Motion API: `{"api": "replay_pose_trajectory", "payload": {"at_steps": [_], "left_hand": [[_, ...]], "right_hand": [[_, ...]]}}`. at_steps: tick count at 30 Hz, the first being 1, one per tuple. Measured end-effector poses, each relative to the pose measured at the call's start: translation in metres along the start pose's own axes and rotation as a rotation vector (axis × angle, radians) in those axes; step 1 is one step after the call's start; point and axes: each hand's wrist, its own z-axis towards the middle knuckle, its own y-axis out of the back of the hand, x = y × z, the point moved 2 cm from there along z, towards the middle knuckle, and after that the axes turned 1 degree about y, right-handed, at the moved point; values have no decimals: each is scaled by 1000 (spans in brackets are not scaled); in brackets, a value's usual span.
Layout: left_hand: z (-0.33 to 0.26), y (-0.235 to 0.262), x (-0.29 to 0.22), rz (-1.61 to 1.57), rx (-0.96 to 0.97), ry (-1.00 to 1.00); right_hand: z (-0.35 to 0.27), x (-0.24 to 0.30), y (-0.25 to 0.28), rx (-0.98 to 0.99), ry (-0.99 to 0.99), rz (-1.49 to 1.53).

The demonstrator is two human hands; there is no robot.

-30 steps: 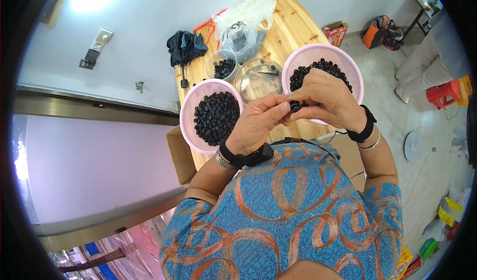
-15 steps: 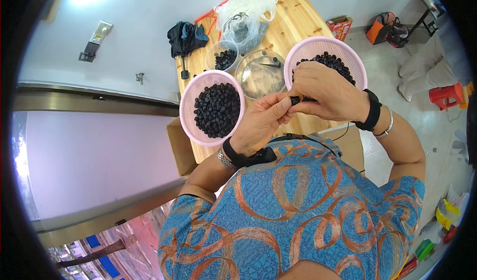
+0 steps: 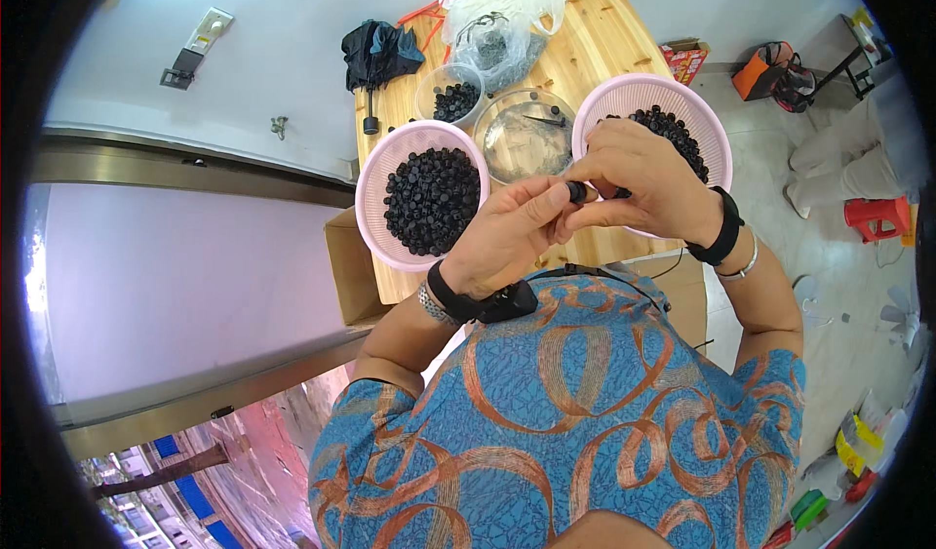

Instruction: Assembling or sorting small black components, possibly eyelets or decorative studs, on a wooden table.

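Just above the table's near edge, both hands meet at a small round black plastic cap (image 3: pixel 576 192). My left hand (image 3: pixel 517 225) is closed, pinching the cap between thumb and fingers. From the other side, the thumb and curled fingers of my right hand (image 3: pixel 648 174) close on the same cap, partly hiding it. A pink basket (image 3: pixel 369 219) heaped with small black pieces stands left of my left hand. Behind my right hand is a second pink basket (image 3: pixel 720 137), also full of black pieces and partly covered by that hand.
Between the baskets lies a round clear lid (image 3: pixel 502 159) with a thin dark tool on it. Behind are a clear tub (image 3: pixel 425 100) of black pieces and a plastic bag (image 3: pixel 517 8). A folded umbrella (image 3: pixel 382 54) lies at the table's left. Another person's legs (image 3: pixel 843 159) show at right.
The view has shifted slightly. The black cap shows more between my fingertips, and the fingers of both hands have moved a little around it. The baskets stay in place.
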Motion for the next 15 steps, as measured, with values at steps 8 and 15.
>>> {"api": "replay_pose_trajectory", "payload": {"at_steps": [8, 15], "left_hand": [[0, 1, -2, -102, 4, -96], [-4, -5, -4, -72, 2, -103]], "right_hand": [[-8, -2, -12, -77, -183, 166], [-10, 5, -13, -131, -144, 109]]}}
